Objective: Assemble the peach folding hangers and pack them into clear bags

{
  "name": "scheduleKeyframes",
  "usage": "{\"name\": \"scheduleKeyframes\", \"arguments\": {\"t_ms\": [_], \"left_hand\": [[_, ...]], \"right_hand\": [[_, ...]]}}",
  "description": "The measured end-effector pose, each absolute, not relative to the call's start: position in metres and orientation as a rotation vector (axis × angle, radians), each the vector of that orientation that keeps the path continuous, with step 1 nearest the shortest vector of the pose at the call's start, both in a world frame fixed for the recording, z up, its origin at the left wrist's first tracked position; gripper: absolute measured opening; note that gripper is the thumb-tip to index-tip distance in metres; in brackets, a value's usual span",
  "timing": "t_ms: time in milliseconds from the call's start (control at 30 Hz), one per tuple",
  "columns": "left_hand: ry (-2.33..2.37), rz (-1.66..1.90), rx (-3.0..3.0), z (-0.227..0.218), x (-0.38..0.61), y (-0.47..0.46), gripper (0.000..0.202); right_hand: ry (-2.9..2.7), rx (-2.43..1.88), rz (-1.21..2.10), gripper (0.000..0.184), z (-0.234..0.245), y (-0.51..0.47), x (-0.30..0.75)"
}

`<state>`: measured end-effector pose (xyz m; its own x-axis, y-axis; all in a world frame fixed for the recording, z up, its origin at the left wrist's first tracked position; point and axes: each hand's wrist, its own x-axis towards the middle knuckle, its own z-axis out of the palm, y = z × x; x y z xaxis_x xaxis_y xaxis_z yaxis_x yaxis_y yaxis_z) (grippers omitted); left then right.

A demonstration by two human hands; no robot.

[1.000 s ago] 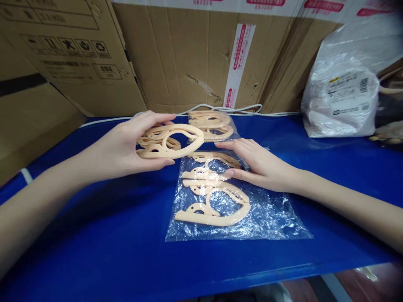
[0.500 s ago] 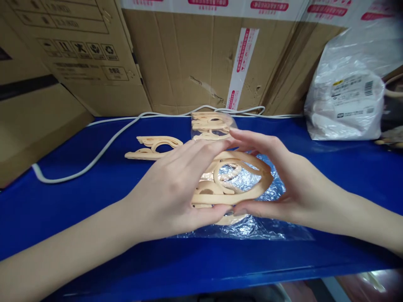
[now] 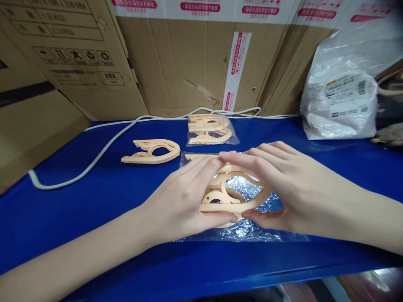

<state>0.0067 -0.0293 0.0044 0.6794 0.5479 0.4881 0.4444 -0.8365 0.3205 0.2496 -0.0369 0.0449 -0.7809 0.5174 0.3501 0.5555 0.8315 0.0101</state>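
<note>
My left hand (image 3: 185, 197) and my right hand (image 3: 283, 184) both grip a beige plastic folding hanger (image 3: 234, 197) between thumb and fingers, just above a clear plastic bag (image 3: 252, 226) that lies flat on the blue table (image 3: 94, 201). More beige hangers show inside the bag under my hands. To the left, a loose beige hanger (image 3: 153, 152) rests on the table. Behind my hands sits a small sealed bag of hangers (image 3: 209, 130).
Large cardboard boxes (image 3: 189, 63) stand along the back and the left. A white cable (image 3: 94, 153) runs across the table's far left. A white plastic sack with a label (image 3: 340, 96) stands at the back right. The table's front edge is close to me.
My left hand carried a hanger from the far left to over the clear bag, leaving one hanger behind on the table. My right hand lifted off the bag and took hold of the same hanger.
</note>
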Motion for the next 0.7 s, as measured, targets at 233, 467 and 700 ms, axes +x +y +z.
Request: {"name": "scheduleKeyframes", "arguments": {"t_ms": [233, 467, 700], "left_hand": [[0.875, 0.884, 2.861, 0.006, -0.012, -0.02, 0.062], [0.864, 0.742, 3.119, 0.007, -0.022, -0.004, 0.025], [0.848, 0.666, 3.181, -0.004, -0.02, -0.002, 0.029]], "right_hand": [[-2.599, -1.058, -0.221, 0.082, 0.061, -0.016, 0.289], [-2.486, -1.484, 0.072, 0.091, 0.071, 0.002, 0.35], [-2.453, -1.584, 0.6, 0.077, 0.054, -0.002, 0.37]]}}
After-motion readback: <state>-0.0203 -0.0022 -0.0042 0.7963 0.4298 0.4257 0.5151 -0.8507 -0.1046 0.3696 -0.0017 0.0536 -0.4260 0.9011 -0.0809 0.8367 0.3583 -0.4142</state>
